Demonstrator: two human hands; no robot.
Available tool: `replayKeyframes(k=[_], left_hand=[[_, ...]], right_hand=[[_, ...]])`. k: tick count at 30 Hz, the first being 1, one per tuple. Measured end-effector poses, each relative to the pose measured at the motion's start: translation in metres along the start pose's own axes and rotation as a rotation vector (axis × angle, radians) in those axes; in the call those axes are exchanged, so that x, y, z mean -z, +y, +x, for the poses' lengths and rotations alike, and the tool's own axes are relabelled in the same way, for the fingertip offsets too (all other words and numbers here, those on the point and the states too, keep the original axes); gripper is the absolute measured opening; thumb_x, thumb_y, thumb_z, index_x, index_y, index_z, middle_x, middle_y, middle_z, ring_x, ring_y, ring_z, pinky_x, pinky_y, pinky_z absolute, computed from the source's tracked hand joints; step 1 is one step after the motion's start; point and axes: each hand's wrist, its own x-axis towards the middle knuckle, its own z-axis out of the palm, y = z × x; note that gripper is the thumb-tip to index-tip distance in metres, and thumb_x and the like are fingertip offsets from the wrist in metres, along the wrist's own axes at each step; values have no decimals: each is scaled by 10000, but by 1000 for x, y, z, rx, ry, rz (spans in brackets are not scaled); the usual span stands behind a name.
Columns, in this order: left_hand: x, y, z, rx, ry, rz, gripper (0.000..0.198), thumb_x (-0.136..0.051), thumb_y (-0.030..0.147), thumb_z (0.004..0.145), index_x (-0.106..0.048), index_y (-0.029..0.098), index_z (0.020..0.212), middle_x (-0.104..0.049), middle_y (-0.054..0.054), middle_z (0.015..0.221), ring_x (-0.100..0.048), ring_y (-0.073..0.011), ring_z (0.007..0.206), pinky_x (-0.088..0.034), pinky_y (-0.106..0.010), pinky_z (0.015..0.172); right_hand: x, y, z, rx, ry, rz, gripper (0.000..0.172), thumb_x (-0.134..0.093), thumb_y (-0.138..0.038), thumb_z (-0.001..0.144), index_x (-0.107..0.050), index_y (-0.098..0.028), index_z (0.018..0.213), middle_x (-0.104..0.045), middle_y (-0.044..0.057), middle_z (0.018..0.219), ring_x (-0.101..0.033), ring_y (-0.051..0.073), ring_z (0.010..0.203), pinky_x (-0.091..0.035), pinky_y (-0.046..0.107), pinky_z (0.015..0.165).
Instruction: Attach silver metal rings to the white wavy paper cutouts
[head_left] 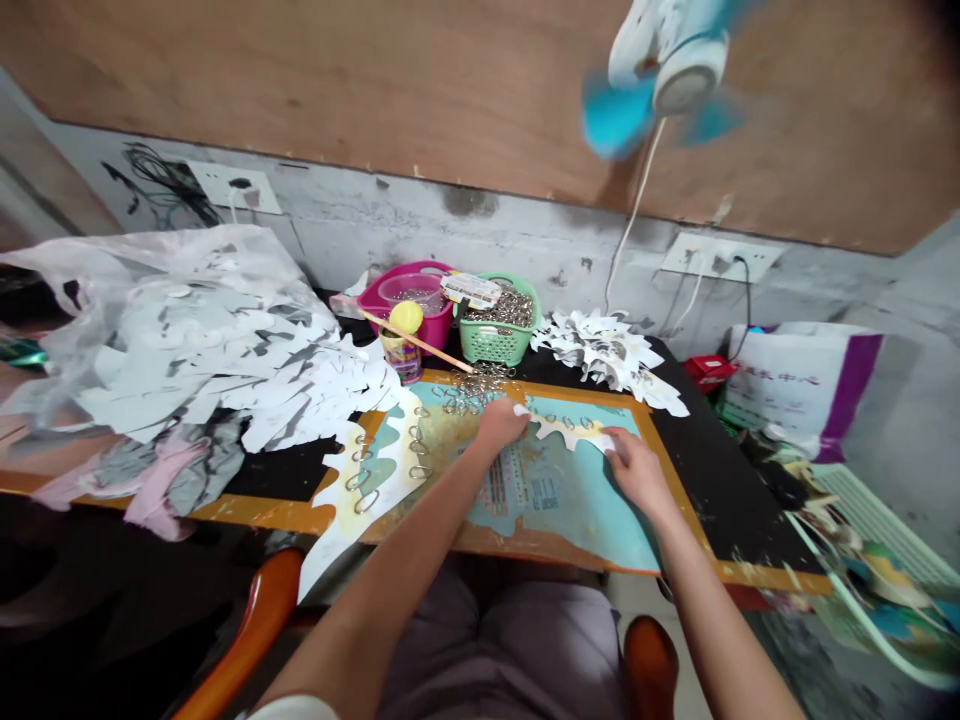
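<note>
Seemingly, a scalloped white paper cutout (pixel 570 434) is being held flat on a teal-and-yellow printed board (pixel 551 490), its ends touched by both hands. The left hand (pixel 501 422) is kept with its fingers closed together at the cutout's left tip, just beside a heap of metal binder rings (pixel 472 392). The right hand (pixel 637 470) is pressed down on the right end, fingers loosely together; whether anything is pinched cannot be told. Behind, a green plastic basket (pixel 499 338) filled with rings and a pink basin (pixel 405 300) are placed, and white paper cutouts (pixel 210 340) are heaped to the left.
</note>
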Motion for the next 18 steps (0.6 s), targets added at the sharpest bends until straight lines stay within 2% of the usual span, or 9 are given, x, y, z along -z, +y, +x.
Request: replayKeyframes(k=[2, 5, 6, 8, 9, 11, 13, 15, 18], left_hand=[[-4, -1, 2, -17, 25, -122, 205, -611, 289, 814, -623, 155, 660, -637, -22, 656, -585, -163, 656, -426, -244, 602], [-1, -12, -25, -34, 65, -274, 254, -577, 331, 835, -626, 152, 662, -583, 15, 585, -528, -120, 555, -387, -219, 531], [1, -19, -40, -29, 76, -313, 267, -570, 357, 839, -643, 148, 688, -577, 17, 579, -516, -115, 535, -374, -216, 509], [5, -33, -71, -2, 92, -401, 269, -573, 377, 830, -682, 138, 773, -597, 10, 595, -522, -112, 523, -386, -213, 499], [7, -40, -86, 33, 103, -561, 254, -620, 363, 792, -705, 126, 829, -628, -4, 628, -543, -118, 536, -407, -216, 508], [9, -51, -110, 98, 109, -781, 313, -683, 355, 741, -716, 116, 940, -674, -24, 694, -596, -135, 579, -474, -236, 566], [10, -58, -126, 136, 146, -872, 342, -720, 340, 713, -706, 121, 975, -697, -34, 755, -637, -153, 642, -512, -255, 628], [11, -62, -135, 140, 213, -823, 271, -720, 323, 717, -689, 134, 909, -690, -24, 760, -640, -151, 670, -506, -245, 637], [14, -63, -141, 110, 301, -701, 180, -697, 302, 719, -595, 154, 714, -598, 25, 636, -552, -109, 588, -429, -203, 556]], right_hand=[[10, -3, -6, -14, 39, 203, 321, -490, -271, 876, -604, -197, 1168, -645, 97, 1125, -615, 259, 944, -485, 365, 817], [27, -10, -30, -71, -22, 484, 343, -548, -359, 877, -596, -198, 1176, -645, 89, 1133, -617, 224, 833, -497, 296, 639], [32, -13, -40, -76, -69, 528, 349, -557, -375, 883, -593, -201, 1183, -647, 87, 1120, -618, 222, 828, -493, 284, 612], [35, -22, -58, -27, -234, 471, 325, -571, -374, 893, -613, -220, 1175, -653, 76, 1066, -618, 216, 812, -494, 285, 616], [34, -27, -65, 8, -268, 416, 320, -584, -372, 889, -624, -228, 1172, -646, 79, 1068, -619, 220, 820, -500, 295, 631], [25, -42, -73, 65, -234, 320, 303, -586, -364, 895, -635, -235, 1165, -616, 97, 1126, -616, 241, 899, -518, 331, 708], [10, -61, -72, 119, -147, 304, 255, -561, -343, 917, -640, -232, 1133, -596, 106, 1172, -593, 262, 1026, -507, 377, 842], [-10, -84, -65, 216, -164, 381, 199, -538, -304, 937, -640, -233, 1091, -618, 88, 1146, -577, 254, 1083, -467, 404, 944], [-38, -116, -49, 276, -183, 466, 189, -522, -246, 933, -624, -233, 1092, -647, 65, 1124, -578, 242, 1090, -454, 398, 954]])
